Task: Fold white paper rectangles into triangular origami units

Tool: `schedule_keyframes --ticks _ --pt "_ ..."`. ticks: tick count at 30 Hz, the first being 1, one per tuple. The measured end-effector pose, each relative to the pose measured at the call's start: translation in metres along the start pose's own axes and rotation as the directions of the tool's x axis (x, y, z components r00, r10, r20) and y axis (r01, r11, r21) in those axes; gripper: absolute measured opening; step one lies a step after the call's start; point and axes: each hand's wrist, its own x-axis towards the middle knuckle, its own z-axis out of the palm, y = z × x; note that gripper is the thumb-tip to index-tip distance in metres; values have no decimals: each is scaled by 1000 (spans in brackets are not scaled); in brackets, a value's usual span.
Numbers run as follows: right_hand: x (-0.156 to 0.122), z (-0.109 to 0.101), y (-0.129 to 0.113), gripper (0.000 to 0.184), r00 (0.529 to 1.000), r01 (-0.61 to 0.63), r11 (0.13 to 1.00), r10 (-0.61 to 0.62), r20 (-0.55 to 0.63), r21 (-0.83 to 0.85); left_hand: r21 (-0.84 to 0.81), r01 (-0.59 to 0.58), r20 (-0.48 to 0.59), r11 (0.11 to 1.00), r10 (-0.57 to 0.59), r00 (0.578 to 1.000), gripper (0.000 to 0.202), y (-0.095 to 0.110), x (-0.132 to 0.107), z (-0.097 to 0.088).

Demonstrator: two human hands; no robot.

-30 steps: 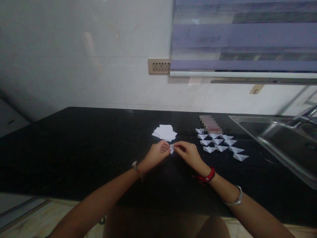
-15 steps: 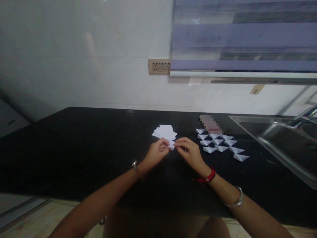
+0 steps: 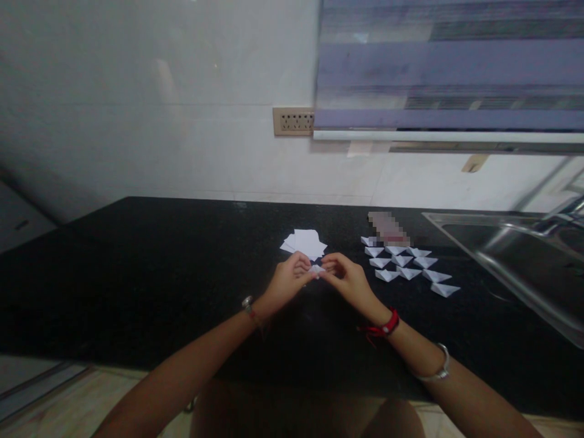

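Observation:
A small piece of folded white paper (image 3: 316,269) is pinched between my two hands, just above the dark counter. My left hand (image 3: 289,277) grips its left side with thumb and bent fingers. On the right side, my right hand (image 3: 347,280) closes thumb and fingertips on it. Right behind my hands lies a loose stack of white paper sheets (image 3: 306,242), fanned a little. To the right, several folded white paper pieces (image 3: 401,260) with pointed ends lie in rough rows on the counter.
A blurred-out flat pinkish object (image 3: 389,227) lies behind the folded pieces. At the far right, a metal sink (image 3: 511,286) with a faucet is set into the black counter (image 3: 182,274). On the tiled wall are a socket strip (image 3: 294,121) and a purple striped blind (image 3: 447,67).
The paper between my hands has gone from a taller, upright shape to a lower, pointed fold. My thumbs have come closer together. The stack and the folded pieces stay put.

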Motion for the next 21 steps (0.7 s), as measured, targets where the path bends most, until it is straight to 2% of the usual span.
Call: schedule_keyframes --ticks 6,15,21 --pt "1 -7 -10 7 997 13 995 -20 -70 -97 80 -41 52 996 37 998 14 8 -1 -3" --pt "1 -7 -4 17 998 16 992 -9 65 -123 284 -123 113 951 95 989 16 11 1 -8" --pt "2 -8 -10 11 998 67 987 -65 20 -145 290 -139 86 947 118 989 18 9 1 -7"
